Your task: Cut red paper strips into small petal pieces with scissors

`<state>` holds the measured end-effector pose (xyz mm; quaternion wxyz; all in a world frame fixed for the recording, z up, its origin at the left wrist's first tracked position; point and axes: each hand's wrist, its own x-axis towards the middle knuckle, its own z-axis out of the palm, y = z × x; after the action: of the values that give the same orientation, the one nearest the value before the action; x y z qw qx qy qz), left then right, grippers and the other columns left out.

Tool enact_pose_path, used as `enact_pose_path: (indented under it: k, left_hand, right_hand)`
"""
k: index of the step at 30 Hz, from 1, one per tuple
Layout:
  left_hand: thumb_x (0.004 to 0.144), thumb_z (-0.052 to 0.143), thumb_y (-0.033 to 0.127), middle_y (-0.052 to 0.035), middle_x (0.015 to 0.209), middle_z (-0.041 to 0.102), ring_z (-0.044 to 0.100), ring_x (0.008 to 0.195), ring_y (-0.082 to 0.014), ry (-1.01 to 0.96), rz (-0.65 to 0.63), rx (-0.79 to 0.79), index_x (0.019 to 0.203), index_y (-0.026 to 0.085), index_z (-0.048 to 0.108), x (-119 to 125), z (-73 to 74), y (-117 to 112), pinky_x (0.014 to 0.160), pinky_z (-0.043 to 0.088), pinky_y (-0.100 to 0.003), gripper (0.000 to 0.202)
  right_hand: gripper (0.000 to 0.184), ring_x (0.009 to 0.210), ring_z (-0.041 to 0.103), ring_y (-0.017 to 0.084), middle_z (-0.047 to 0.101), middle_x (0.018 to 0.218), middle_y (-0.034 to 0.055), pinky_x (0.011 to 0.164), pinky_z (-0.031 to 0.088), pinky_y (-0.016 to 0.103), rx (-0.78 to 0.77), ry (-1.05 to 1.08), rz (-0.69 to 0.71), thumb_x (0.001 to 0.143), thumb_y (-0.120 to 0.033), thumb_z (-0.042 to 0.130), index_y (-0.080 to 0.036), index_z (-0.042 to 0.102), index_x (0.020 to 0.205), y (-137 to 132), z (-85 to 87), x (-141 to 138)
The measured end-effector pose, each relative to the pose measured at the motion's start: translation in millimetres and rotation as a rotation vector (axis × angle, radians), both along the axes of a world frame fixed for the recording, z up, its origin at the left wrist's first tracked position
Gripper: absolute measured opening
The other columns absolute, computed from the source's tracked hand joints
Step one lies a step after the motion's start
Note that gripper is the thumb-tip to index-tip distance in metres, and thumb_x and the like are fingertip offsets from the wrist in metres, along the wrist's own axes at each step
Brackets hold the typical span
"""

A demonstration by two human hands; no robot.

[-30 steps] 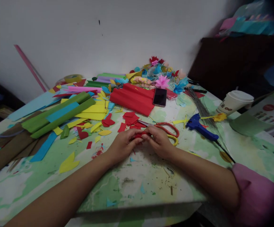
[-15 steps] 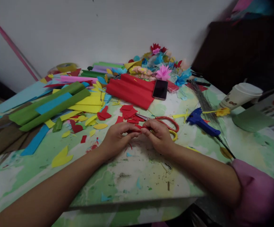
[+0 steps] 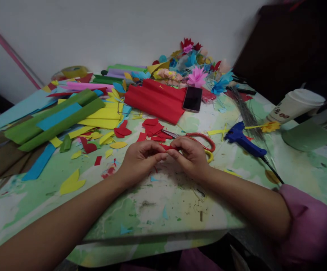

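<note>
Between my two hands is a small piece of red crepe paper [image 3: 167,147], mostly covered by the fingers. My left hand [image 3: 142,160] pinches one end of it with thumb and fingertips. The other end is pinched by my right hand [image 3: 190,156]. Just behind the hands lie cut red paper pieces [image 3: 152,127]. A pair of scissors [image 3: 200,138] with red and yellow handles rests on the table, partly hidden by my right hand. Several yellow paper petals [image 3: 118,145] are scattered to the left of the hands.
Red crepe paper [image 3: 155,99] lies at the back beside a phone [image 3: 192,99]. A blue glue gun [image 3: 245,140], thin wires [image 3: 245,107] and a lidded paper cup [image 3: 295,105] are on the right. Green paper rolls [image 3: 59,120] lie left; paper flowers [image 3: 197,76] are heaped behind.
The view has shifted slightly, so the table's contents sit a little differently in the picture. Both hands keep pinching the red paper, and a bit more of it shows between them.
</note>
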<state>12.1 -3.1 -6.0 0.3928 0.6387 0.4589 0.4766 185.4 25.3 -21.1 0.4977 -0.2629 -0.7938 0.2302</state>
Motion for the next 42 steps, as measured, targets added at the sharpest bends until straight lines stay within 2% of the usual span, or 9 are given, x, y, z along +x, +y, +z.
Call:
enact_pose_path:
  k: [8,14,20,25,31,33,35,37,42]
  left_hand:
    - [0.073,0.072,0.028,-0.0011,0.063,0.068,0.063,0.055,-0.0124,0.005,0.016,-0.048,0.074,0.016,0.068,1,0.6,-3,0.052,0.050,-0.023,0.012]
    - [0.072,0.074,0.026,-0.0015,0.074,0.071,0.068,0.064,-0.0148,-0.111,-0.003,-0.065,0.098,0.017,0.063,1,-0.8,-2,0.061,0.056,-0.025,0.030]
    - [0.073,0.074,0.026,-0.0010,0.072,0.070,0.068,0.064,-0.0148,-0.038,-0.059,-0.060,0.108,0.018,0.061,-2,-1.5,-1,0.059,0.056,-0.024,0.039]
    - [0.073,0.074,0.025,-0.0004,0.068,0.070,0.068,0.060,-0.0151,-0.052,-0.087,-0.111,0.109,0.019,0.063,-3,1.5,-1,0.054,0.055,-0.023,0.038]
    - [0.070,0.075,0.022,-0.0010,0.067,0.071,0.068,0.058,-0.0153,-0.101,-0.110,-0.132,0.105,0.018,0.066,-1,8.7,-2,0.054,0.056,-0.025,0.036]
    - [0.068,0.076,0.022,-0.0008,0.065,0.070,0.067,0.057,-0.0146,-0.096,-0.069,-0.130,0.103,0.017,0.067,-6,9.9,2,0.055,0.055,-0.024,0.037]
    - [0.066,0.077,0.022,0.0013,0.060,0.067,0.065,0.053,-0.0128,-0.116,0.048,-0.108,0.104,0.015,0.067,-13,9.5,9,0.054,0.054,-0.023,0.040]
    - [0.066,0.077,0.023,0.0035,0.056,0.064,0.063,0.053,-0.0116,-0.170,0.157,-0.093,0.110,0.014,0.063,-18,7.7,15,0.055,0.052,-0.022,0.047]
    - [0.067,0.076,0.024,0.0054,0.056,0.062,0.062,0.053,-0.0103,-0.246,0.061,-0.171,0.119,0.014,0.055,-7,2.3,16,0.054,0.050,-0.020,0.057]
  right_hand:
    - [0.005,0.067,0.055,0.012,0.060,0.073,-0.0008,0.063,0.043,0.026,-0.054,0.029,-0.013,0.087,-0.021,0.057,-0.020,0.056,0.082,-3,-0.9,0]
    - [0.016,0.071,0.055,0.012,0.060,0.082,0.0011,0.063,0.044,0.025,-0.211,0.091,0.045,0.084,-0.027,0.061,-0.017,0.056,0.096,-3,-2.5,0]
    - [0.033,0.054,0.042,0.008,0.046,0.056,-0.0044,0.053,0.031,0.023,-0.199,-0.162,0.137,0.092,-0.034,0.049,-0.017,0.056,0.063,-1,1.2,3]
    - [0.037,0.056,0.048,0.009,0.053,0.058,-0.0029,0.055,0.034,0.023,-0.152,-0.152,0.112,0.094,-0.035,0.045,-0.017,0.061,0.066,-1,3.6,4]
    - [0.043,0.050,0.043,0.009,0.046,0.052,-0.0036,0.051,0.031,0.024,-0.082,-0.163,0.101,0.094,-0.039,0.046,-0.018,0.051,0.057,-1,7.3,8]
    - [0.046,0.048,0.039,0.009,0.041,0.050,-0.0041,0.049,0.029,0.024,-0.115,-0.108,0.013,0.093,-0.042,0.045,-0.019,0.046,0.054,3,7.2,14]
    - [0.049,0.045,0.032,0.009,0.035,0.047,-0.0048,0.047,0.025,0.025,-0.183,0.043,-0.207,0.093,-0.045,0.044,-0.020,0.039,0.051,10,6.9,22]
    - [0.047,0.045,0.031,0.010,0.035,0.047,-0.0048,0.047,0.026,0.026,-0.195,0.109,-0.340,0.092,-0.044,0.046,-0.021,0.037,0.051,17,6.8,28]
    - [0.018,0.067,0.051,0.016,0.056,0.071,0.0016,0.063,0.038,0.030,0.009,-0.114,-0.181,0.087,-0.035,0.055,-0.019,0.056,0.079,18,6.9,23]
